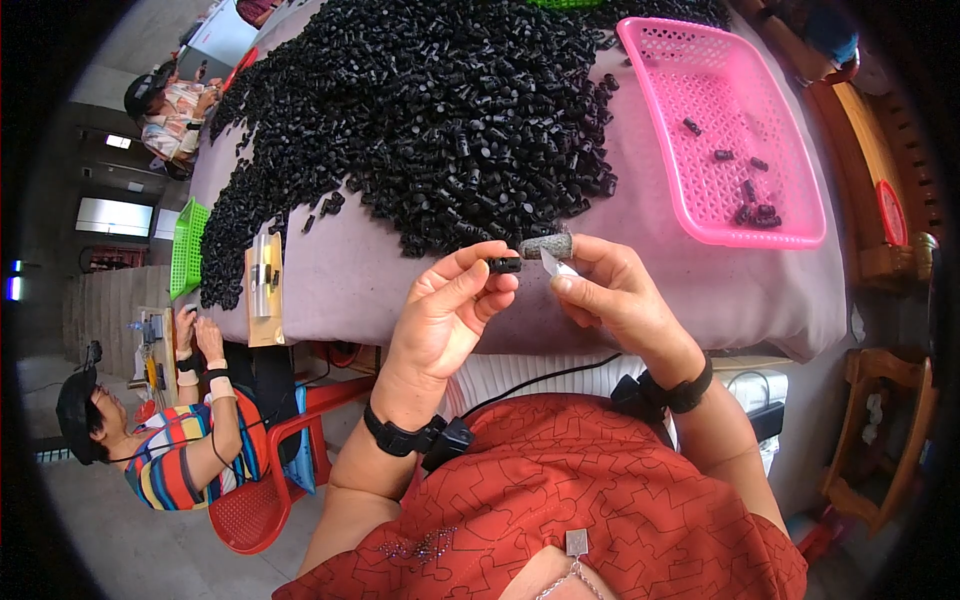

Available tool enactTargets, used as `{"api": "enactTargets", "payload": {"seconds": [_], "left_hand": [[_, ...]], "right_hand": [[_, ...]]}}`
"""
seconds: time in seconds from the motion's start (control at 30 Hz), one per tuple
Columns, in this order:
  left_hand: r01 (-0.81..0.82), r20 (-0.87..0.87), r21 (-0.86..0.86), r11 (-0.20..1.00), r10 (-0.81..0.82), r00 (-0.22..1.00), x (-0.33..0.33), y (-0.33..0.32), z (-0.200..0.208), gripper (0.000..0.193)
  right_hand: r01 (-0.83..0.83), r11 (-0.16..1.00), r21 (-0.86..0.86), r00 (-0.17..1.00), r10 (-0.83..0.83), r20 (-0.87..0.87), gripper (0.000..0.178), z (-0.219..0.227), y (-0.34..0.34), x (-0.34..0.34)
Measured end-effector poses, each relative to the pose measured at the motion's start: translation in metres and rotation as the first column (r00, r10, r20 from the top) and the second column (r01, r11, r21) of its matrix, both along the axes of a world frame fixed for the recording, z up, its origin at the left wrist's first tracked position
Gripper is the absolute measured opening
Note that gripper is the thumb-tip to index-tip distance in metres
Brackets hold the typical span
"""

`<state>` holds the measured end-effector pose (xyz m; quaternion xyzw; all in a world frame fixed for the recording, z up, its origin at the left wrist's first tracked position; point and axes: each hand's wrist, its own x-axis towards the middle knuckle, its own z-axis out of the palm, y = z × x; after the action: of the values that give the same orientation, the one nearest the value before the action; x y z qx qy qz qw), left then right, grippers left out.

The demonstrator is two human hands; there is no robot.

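Between the thumb and fingers of my left hand (432, 320) is a small black cylindrical plastic part (505, 265), held sideways above the near edge of the table. My right hand (628, 305) pinches a small knife blade (550, 263), its pointed tip slanting up and left, just right of the part. A grey knit finger cover (546, 247) sits on my right index finger. A small gap seems to lie between blade and part. Beyond both hands spreads a big pile of similar black parts (480, 130).
At the right, a pink mesh basket (680, 205) holds several black parts. The table wears a mauve cloth (640, 325). Left are a green basket (188, 247) and a cardboard piece (267, 325). One person (185, 440) sits left on a red chair (255, 510); another (172, 115) works farther off.
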<state>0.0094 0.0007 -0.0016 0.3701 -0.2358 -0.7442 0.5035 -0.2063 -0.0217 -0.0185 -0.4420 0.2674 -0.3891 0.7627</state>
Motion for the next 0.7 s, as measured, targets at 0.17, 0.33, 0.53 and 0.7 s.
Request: {"api": "enactTargets", "payload": {"seconds": [0.17,0.33,0.53,0.7], "left_hand": [[0.009,0.01,-0.07,0.998,-0.008,1.0,0.001,0.0,-0.008,0.025],[-0.042,0.145,-0.09,0.995,0.054,0.988,-0.008,-0.001,-0.001,0.024],[-0.031,0.163,-0.113,0.993,0.049,0.985,-0.006,0.0,-0.005,0.023],[-0.025,0.176,-0.11,0.994,0.044,0.983,-0.007,-0.001,-0.002,0.022]], "right_hand": [[-0.018,1.0,-0.02,1.0,0.017,-0.018,0.032,0.0,0.001,0.001],[-0.026,0.998,-0.049,0.998,0.023,-0.059,0.032,0.002,0.001,0.0],[-0.102,0.992,-0.071,0.992,0.096,-0.086,0.027,0.006,0.004,0.0],[-0.159,0.986,-0.045,0.98,0.152,-0.131,0.027,0.013,0.004,-0.003]]}}
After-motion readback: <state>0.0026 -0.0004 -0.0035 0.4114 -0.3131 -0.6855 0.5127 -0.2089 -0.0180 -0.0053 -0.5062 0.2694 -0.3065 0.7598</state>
